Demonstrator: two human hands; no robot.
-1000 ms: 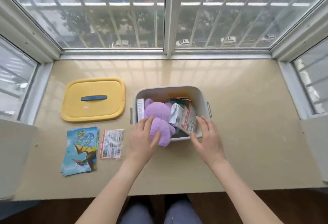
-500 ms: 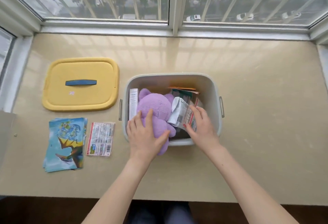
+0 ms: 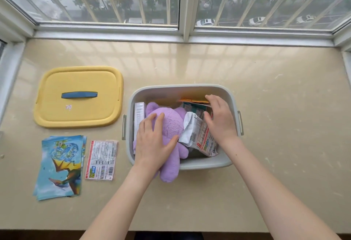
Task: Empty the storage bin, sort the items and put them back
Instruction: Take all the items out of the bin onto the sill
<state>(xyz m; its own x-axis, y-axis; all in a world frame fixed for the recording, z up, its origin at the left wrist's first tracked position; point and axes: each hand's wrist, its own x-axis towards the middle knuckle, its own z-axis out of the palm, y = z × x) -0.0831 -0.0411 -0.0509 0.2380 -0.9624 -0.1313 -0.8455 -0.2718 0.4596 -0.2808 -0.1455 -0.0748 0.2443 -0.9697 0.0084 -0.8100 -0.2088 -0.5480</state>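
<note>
Head view: the grey storage bin [image 3: 205, 164] stands open at the middle of the beige sill [image 3: 284, 125], not yet emptied. The left hand [image 3: 153, 142] lies on a purple plush toy [image 3: 171, 123] at the bin's 8 o'clock side, fingers spread and only gently curved, thumb splayed toward 3 o'clock. It presses on the toy rather than closing round it. The toy's lower end hangs over the near rim. The right hand [image 3: 221, 120] reaches into the 3 o'clock side, fingers loosely extended over the packets, tips on an orange packet [image 3: 191, 100] at 12 o'clock, thumb by a crumpled white packet [image 3: 191, 133]. At the bin's 9 o'clock lies the yellow lid [image 3: 79, 114]; at 8 o'clock a flat packet [image 3: 101, 160] and blue cards [image 3: 60, 165]
</note>
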